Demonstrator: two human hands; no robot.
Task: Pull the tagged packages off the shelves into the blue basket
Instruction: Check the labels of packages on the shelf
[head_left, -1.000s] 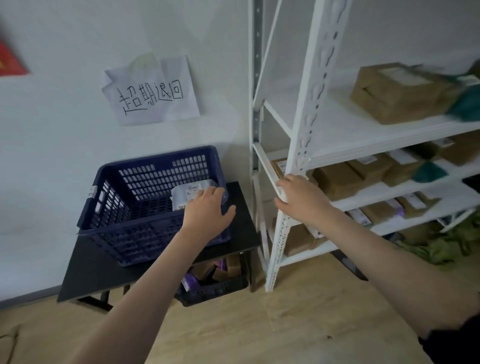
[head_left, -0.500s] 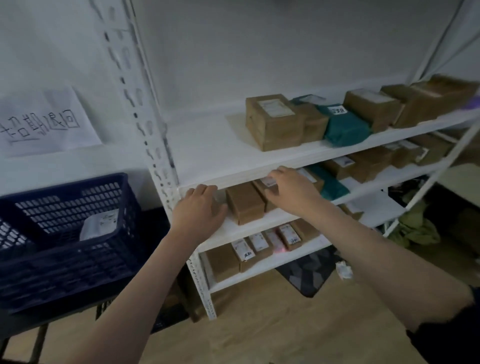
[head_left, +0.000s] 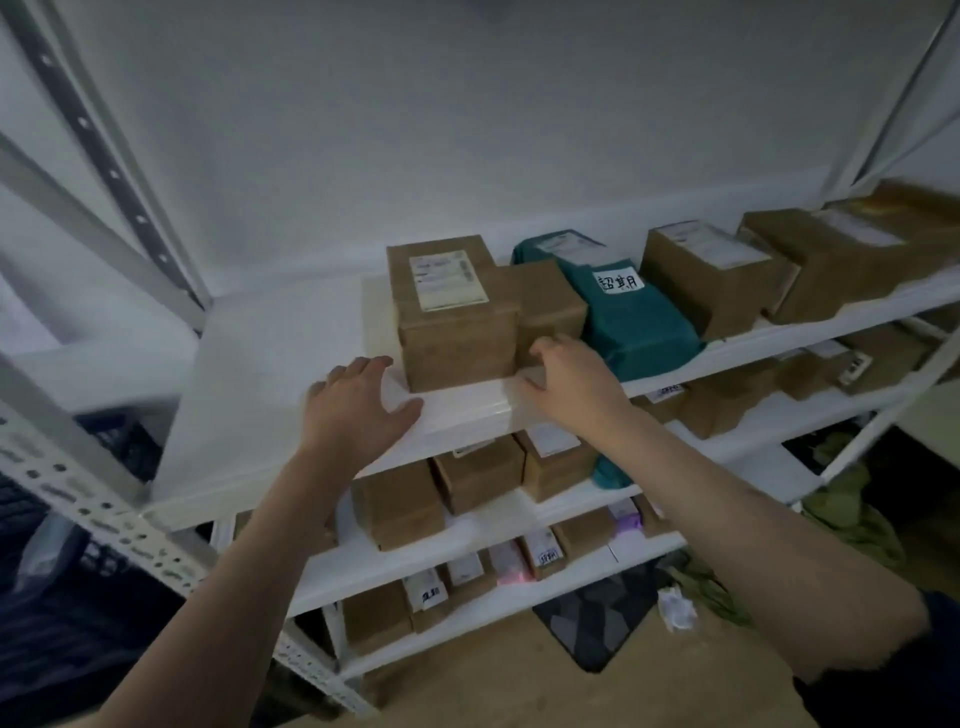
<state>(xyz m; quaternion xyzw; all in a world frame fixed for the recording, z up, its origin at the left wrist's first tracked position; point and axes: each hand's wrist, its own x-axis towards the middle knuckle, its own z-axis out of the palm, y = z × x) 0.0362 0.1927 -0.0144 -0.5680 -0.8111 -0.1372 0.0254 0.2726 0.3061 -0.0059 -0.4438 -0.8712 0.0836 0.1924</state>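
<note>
The teal package with the handwritten white tag is lying right of centre in the frame on the top shelf, wedged between a small brown box on its left and a taller brown box on its right. I am reaching my right hand to the front edge of that shelf, fingers curled against the lower front of the small brown box, just left of the teal package; I cannot tell whether they are actually gripping it. My left hand is lying flat on the bare shelf board with its fingers spread and loose, holding nothing, fingertips just beside the big labelled box at the centre of the frame. More brown boxes are running off toward the upper right. On the shelf below, brown boxes are sitting in a row, and on the lowest shelf smaller parcels are showing handwritten tags too. The blue basket is sitting dim at the lower left edge of the frame, behind the white perforated upright, with a pale package inside it. A grey patterned mat is lying on the floor at the lower right.
</note>
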